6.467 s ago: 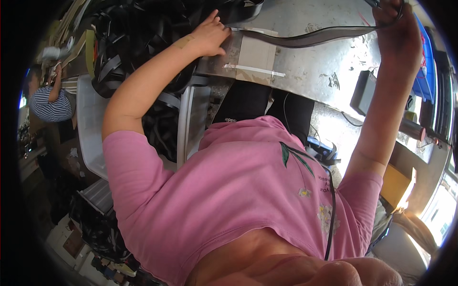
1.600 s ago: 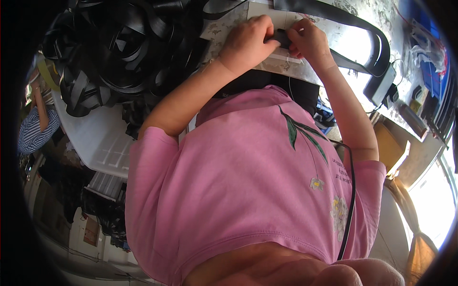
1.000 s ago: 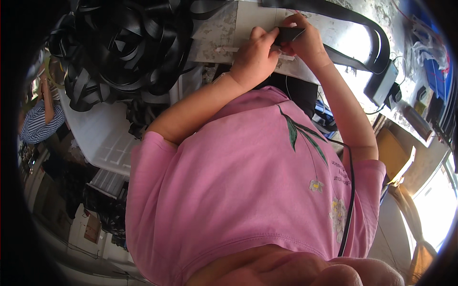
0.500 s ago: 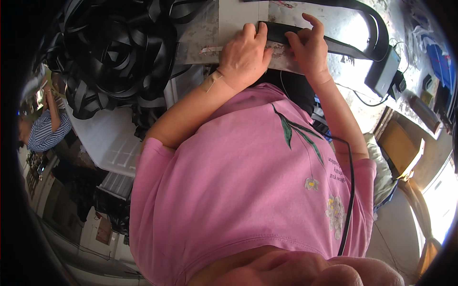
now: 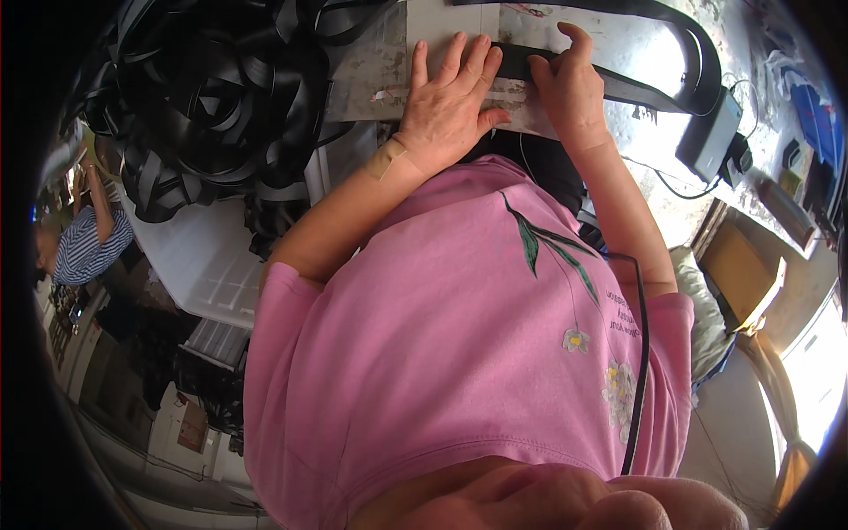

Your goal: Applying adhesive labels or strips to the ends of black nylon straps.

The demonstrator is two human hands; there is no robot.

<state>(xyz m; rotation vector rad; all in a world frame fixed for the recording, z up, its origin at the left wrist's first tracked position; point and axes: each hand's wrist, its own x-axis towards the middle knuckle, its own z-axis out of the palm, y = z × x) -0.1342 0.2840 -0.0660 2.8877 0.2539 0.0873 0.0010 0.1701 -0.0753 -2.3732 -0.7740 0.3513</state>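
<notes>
A flat black strap (image 5: 512, 62) lies across the worktable, loops round at the right and runs back along the far side. My left hand (image 5: 444, 110) rests flat with its fingers spread, the fingertips beside the strap's left end. A beige adhesive patch is on that wrist. Farther right, my right hand (image 5: 572, 97) pinches the strap between the thumb and curled fingers, with one finger raised off it. Part of the strap is covered by this hand.
A big tangled heap of black strap (image 5: 221, 106) fills the far left, above a white plastic bin (image 5: 199, 265). A dark box with cables (image 5: 709, 132) sits at the right of the scuffed worktable (image 5: 636, 40). Another person in a striped top (image 5: 88, 243) is at the far left.
My left hand has opened from closed fingers on the strap's end to flat, spread fingers, shifting slightly left. The right hand stays nearly in place on the strap.
</notes>
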